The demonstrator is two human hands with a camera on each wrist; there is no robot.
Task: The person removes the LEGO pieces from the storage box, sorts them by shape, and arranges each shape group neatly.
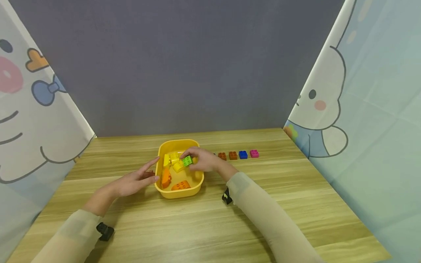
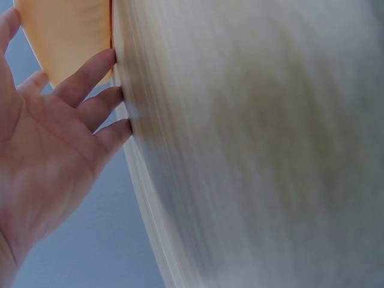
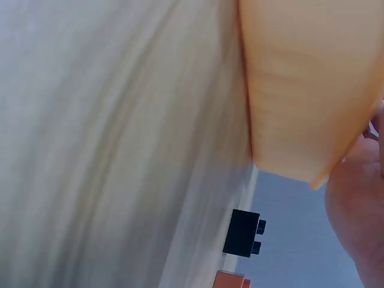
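A yellow plastic basin [image 1: 179,194] stands on the wooden table, holding several yellow bricks [image 1: 178,167] and orange bricks [image 1: 181,185]. Over its right rim reaches my right hand [image 1: 204,160], pinching a green toy brick [image 1: 187,160] between thumb and fingers inside the basin. In the right wrist view that hand is mostly cut off at the edge, with the basin's outer wall [image 3: 306,90] in front. My left hand [image 1: 135,182] rests at the basin's left side, fingers spread and fairly straight, thumb and fingertips at the rim. The left wrist view shows its lower fingertips at the tabletop.
Right of the basin runs a row of bricks: a black brick [image 3: 242,233] partly hidden in the head view, brown bricks [image 1: 232,155], a blue brick [image 1: 243,155] and a pink brick [image 1: 254,153]. A dark grey panel [image 1: 184,73] rises behind the table.
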